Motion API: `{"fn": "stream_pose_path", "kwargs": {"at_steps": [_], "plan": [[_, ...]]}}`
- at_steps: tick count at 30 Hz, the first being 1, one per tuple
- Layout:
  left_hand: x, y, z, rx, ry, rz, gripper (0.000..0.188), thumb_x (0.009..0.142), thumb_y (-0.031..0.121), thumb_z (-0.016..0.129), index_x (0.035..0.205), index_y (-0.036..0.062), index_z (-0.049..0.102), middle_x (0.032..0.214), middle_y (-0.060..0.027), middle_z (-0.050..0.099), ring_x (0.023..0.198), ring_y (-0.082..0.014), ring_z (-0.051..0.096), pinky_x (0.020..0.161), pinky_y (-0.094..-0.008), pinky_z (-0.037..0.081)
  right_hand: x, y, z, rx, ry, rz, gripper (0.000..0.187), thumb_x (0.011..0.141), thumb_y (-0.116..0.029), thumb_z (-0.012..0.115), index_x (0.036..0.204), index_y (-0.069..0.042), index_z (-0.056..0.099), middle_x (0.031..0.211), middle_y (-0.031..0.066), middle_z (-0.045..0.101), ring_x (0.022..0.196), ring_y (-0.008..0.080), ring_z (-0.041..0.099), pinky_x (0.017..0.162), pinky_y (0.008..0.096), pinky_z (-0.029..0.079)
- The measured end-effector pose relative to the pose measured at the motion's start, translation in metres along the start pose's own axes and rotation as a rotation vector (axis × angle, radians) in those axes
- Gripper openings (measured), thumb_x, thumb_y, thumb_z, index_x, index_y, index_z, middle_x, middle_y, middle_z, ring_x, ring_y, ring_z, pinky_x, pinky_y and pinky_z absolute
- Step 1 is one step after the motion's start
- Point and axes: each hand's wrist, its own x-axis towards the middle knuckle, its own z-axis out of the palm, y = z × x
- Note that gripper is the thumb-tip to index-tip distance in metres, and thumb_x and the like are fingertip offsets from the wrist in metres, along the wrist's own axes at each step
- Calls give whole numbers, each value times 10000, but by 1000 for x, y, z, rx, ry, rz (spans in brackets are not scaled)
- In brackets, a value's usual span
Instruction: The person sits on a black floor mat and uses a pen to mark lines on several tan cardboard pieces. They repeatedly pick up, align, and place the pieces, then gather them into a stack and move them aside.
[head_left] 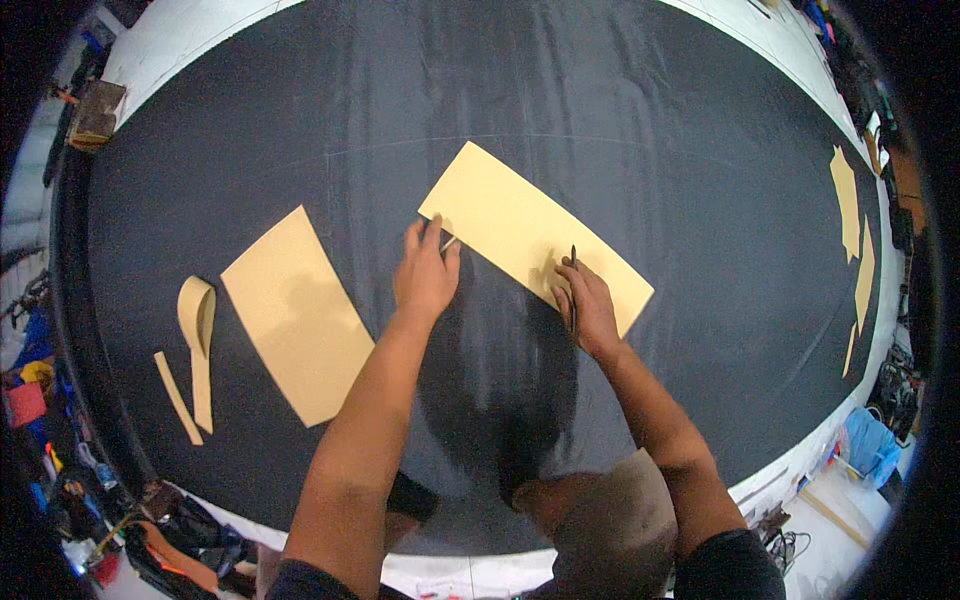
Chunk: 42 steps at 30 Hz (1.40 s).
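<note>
A pale yellow rectangular sheet (500,205) lies slanted on the black work surface (720,200). At its left long edge is my left hand (428,272), fingers stretched out and fingertips on the edge. A short thin pale strip (450,243) shows between that hand's thumb and index finger; whether the hand touches it I cannot tell. Over the sheet's lower right end, my right hand (590,310) is closed around a slim dark pointed tool (573,254), tip pointing away from me. The fingers hide much of the tool, so its exact kind is unclear.
Left of my left arm lies a second yellow sheet (295,320), beside a curled yellow strip (200,350) and a short strip (177,398). Yellow offcuts (846,205) sit at the far right edge. A brownish block (97,115) and a blue plastic bag (868,447) are beyond the surface.
</note>
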Motion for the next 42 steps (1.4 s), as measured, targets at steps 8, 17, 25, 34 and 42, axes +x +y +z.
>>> {"fn": "stream_pose_path", "kwargs": {"at_steps": [8, 17, 25, 34, 42], "plan": [[37, -36, 32, 218, -140, 115, 554, 875, 335, 617, 1355, 125, 438, 1123, -176, 530, 975, -397, 582, 817, -467, 497, -16, 36, 29, 57, 165, 139, 351, 880, -94, 548, 1221, -29, 497, 1148, 185, 599, 1066, 352, 557, 959, 445, 399], [-104, -36, 52, 98, -227, -9, 597, 854, 341, 642, 1395, 232, 416, 1000, -150, 526, 881, -357, 594, 727, -449, 510, -20, -12, 56, 532, 42, 100, 225, 898, -170, 611, 1082, -44, 640, 983, 128, 678, 935, 271, 647, 847, 350, 492], [-117, -50, 58, -6, -175, 21, 591, 837, 332, 668, 1374, 215, 453, 969, -147, 514, 873, -340, 575, 740, -434, 490, -33, -8, 69, 475, 49, 30, 201, 856, -155, 650, 1034, -61, 654, 947, 129, 674, 873, 285, 640, 790, 362, 499], [-116, -51, 57, -20, -200, 8, 605, 832, 350, 670, 1379, 223, 443, 985, -141, 516, 910, -338, 574, 774, -439, 486, -33, -9, 69, 326, 67, -97, 172, 838, -95, 649, 1003, -47, 657, 927, 120, 678, 877, 293, 630, 780, 371, 488], [-116, -42, 59, -27, -203, 37, 612, 829, 344, 678, 1376, 200, 446, 1009, -155, 523, 937, -338, 569, 793, -434, 484, -53, 54, 61, 149, 370, 46, 176, 810, -95, 655, 979, -50, 668, 945, 130, 674, 878, 295, 640, 826, 373, 493]]}}
